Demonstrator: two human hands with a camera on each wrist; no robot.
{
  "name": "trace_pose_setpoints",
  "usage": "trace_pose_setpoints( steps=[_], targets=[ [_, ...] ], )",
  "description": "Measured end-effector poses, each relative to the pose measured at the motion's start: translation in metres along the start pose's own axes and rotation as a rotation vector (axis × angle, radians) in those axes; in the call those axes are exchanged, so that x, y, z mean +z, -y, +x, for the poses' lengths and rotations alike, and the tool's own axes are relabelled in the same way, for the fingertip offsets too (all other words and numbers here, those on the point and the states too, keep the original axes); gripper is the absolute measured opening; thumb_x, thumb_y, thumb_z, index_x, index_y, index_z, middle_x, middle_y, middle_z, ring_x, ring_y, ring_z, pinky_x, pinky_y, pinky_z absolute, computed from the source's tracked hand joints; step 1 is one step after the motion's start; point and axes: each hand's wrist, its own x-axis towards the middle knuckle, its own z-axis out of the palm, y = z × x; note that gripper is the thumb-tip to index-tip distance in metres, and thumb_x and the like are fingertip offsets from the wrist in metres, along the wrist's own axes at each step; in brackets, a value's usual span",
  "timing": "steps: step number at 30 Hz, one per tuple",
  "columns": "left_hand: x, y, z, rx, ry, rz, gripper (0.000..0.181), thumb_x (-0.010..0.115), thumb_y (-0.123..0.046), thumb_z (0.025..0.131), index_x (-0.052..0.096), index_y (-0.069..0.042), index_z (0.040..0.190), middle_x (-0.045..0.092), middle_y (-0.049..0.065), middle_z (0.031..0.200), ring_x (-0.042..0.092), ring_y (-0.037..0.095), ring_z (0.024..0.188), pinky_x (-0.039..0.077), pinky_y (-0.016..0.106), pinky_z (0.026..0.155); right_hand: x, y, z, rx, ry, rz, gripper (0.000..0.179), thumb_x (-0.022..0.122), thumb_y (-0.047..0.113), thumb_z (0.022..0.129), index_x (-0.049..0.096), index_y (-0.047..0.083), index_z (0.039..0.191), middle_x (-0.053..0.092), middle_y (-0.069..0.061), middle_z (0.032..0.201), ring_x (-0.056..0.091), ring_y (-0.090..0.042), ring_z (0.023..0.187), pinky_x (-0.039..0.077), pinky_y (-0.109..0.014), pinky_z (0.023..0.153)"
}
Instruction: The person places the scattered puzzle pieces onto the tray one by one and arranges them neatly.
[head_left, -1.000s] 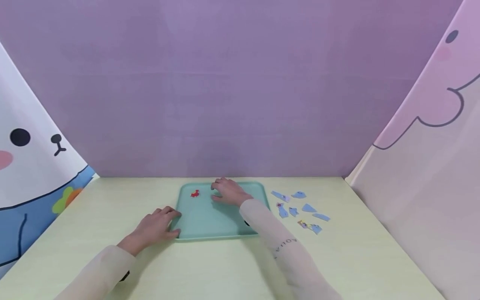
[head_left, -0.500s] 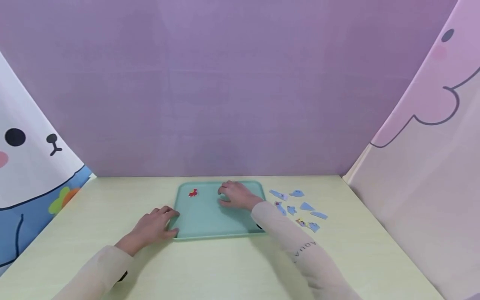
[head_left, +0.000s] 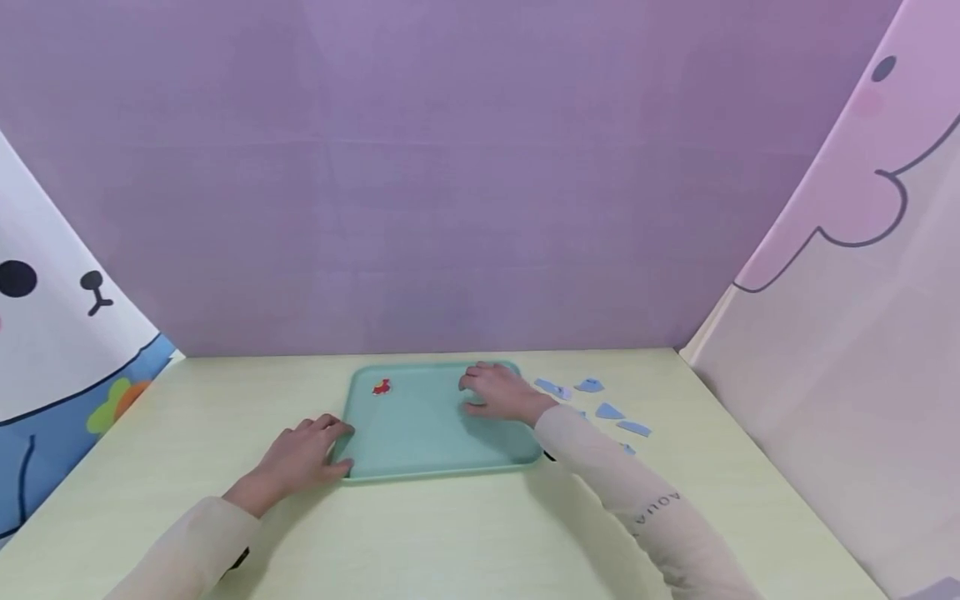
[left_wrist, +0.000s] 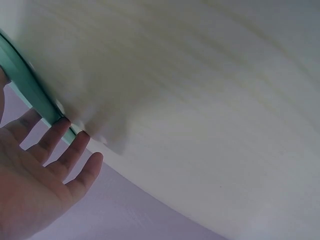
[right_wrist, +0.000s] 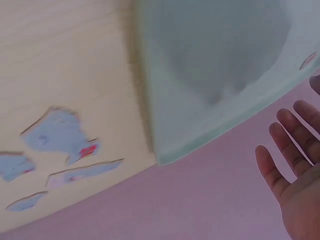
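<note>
A mint-green tray (head_left: 420, 446) lies on the table, and a small red piece (head_left: 382, 387) sits near its far left corner. My left hand (head_left: 300, 458) rests at the tray's left rim, thumb and fingertips spread along it; in the left wrist view the fingers (left_wrist: 65, 157) lie loosely at the green edge. Over the tray's right part hovers my right hand (head_left: 501, 393), fingers relaxed. In the right wrist view its palm (right_wrist: 307, 200) faces the camera with nothing in it.
Several irregular blue puzzle pieces (head_left: 609, 411) lie on the table (head_left: 420, 542) right of the tray, some hidden by the right sleeve (head_left: 622, 492). A purple backdrop (head_left: 480, 208) rises behind the table, with cartoon-printed cloths (head_left: 862, 333) at both sides.
My right hand has moved rightward over the tray, and its sleeve now covers some blue pieces. My left hand stays at the tray's left rim. The whole head view has shifted slightly.
</note>
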Motion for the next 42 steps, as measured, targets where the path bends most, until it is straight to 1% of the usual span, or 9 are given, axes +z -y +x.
trace_pose_setpoints(
  steps=[4, 10, 14, 17, 23, 27, 31, 36, 42],
  targets=[
    [-0.001, 0.0, -0.001, 0.007, -0.009, -0.002, 0.047, 0.07, -0.037, 0.075, 0.062, -0.01, 0.112, 0.057, 0.012, 0.113, 0.055, 0.03, 0.094, 0.047, 0.047, 0.067, -0.003, -0.006, -0.013, 0.009, -0.004, -0.019, 0.03, 0.059, 0.031, 0.087, 0.062, 0.014, 0.111, 0.061, 0.002, 0.107, 0.054, -0.016, 0.102, 0.044, -0.035, 0.09],
    [-0.002, -0.001, -0.002, 0.002, -0.001, -0.005, 0.047, 0.07, -0.037, 0.075, 0.062, -0.01, 0.113, 0.057, 0.012, 0.114, 0.055, 0.031, 0.095, 0.047, 0.048, 0.069, -0.002, -0.015, -0.035, 0.026, -0.023, 0.001, 0.028, 0.06, 0.03, 0.087, 0.063, 0.012, 0.108, 0.062, 0.0, 0.105, 0.054, -0.018, 0.099, 0.046, -0.036, 0.084],
    [-0.002, -0.001, -0.002, -0.002, 0.005, -0.007, 0.047, 0.07, -0.037, 0.075, 0.061, -0.01, 0.113, 0.057, 0.011, 0.114, 0.055, 0.031, 0.096, 0.046, 0.049, 0.07, -0.003, -0.022, -0.05, 0.078, -0.016, 0.049, 0.029, 0.061, 0.028, 0.086, 0.062, 0.01, 0.109, 0.061, -0.002, 0.106, 0.053, -0.02, 0.101, 0.045, -0.039, 0.083],
    [-0.002, -0.002, -0.002, -0.005, 0.009, -0.012, 0.047, 0.069, -0.038, 0.075, 0.061, -0.011, 0.113, 0.057, 0.011, 0.115, 0.055, 0.031, 0.096, 0.046, 0.049, 0.07, -0.002, -0.028, -0.06, 0.115, -0.028, 0.075, 0.03, 0.062, 0.026, 0.085, 0.062, 0.009, 0.11, 0.062, -0.004, 0.107, 0.053, -0.02, 0.101, 0.044, -0.041, 0.084],
    [-0.002, -0.001, -0.002, -0.005, 0.01, -0.009, 0.047, 0.069, -0.038, 0.076, 0.061, -0.011, 0.114, 0.057, 0.011, 0.115, 0.055, 0.031, 0.096, 0.046, 0.049, 0.07, 0.005, -0.041, -0.078, 0.167, -0.065, 0.064, 0.029, 0.063, 0.025, 0.084, 0.063, 0.008, 0.108, 0.063, -0.004, 0.104, 0.053, -0.019, 0.096, 0.045, -0.039, 0.08],
    [-0.001, -0.001, -0.002, -0.003, 0.007, -0.009, 0.047, 0.069, -0.038, 0.076, 0.061, -0.011, 0.114, 0.057, 0.011, 0.115, 0.055, 0.031, 0.096, 0.046, 0.049, 0.07, 0.008, -0.048, -0.09, 0.203, -0.087, 0.065, 0.029, 0.063, 0.025, 0.083, 0.063, 0.007, 0.106, 0.063, -0.004, 0.103, 0.055, -0.021, 0.095, 0.045, -0.041, 0.078],
    [-0.001, -0.001, -0.002, -0.009, 0.008, -0.01, 0.047, 0.068, -0.038, 0.076, 0.061, -0.011, 0.114, 0.057, 0.012, 0.115, 0.055, 0.031, 0.097, 0.046, 0.05, 0.071, 0.011, -0.053, -0.099, 0.241, -0.113, 0.056, 0.027, 0.063, 0.025, 0.083, 0.064, 0.007, 0.104, 0.064, -0.005, 0.101, 0.056, -0.022, 0.094, 0.046, -0.042, 0.077],
    [-0.001, -0.002, -0.002, -0.01, 0.008, -0.004, 0.047, 0.068, -0.037, 0.076, 0.061, -0.01, 0.114, 0.057, 0.012, 0.115, 0.055, 0.032, 0.097, 0.046, 0.05, 0.071, 0.016, -0.057, -0.108, 0.267, -0.149, 0.045, 0.023, 0.062, 0.024, 0.082, 0.067, 0.008, 0.098, 0.065, -0.003, 0.093, 0.056, -0.02, 0.086, 0.046, -0.039, 0.073],
    [-0.001, -0.002, -0.002, -0.012, 0.013, -0.01, 0.047, 0.069, -0.037, 0.076, 0.061, -0.01, 0.114, 0.057, 0.012, 0.115, 0.055, 0.031, 0.097, 0.046, 0.049, 0.071, 0.023, -0.06, -0.118, 0.276, -0.123, 0.042, 0.024, 0.064, 0.029, 0.081, 0.067, 0.014, 0.099, 0.065, 0.0, 0.095, 0.056, -0.018, 0.087, 0.047, -0.036, 0.074]
  ],
)
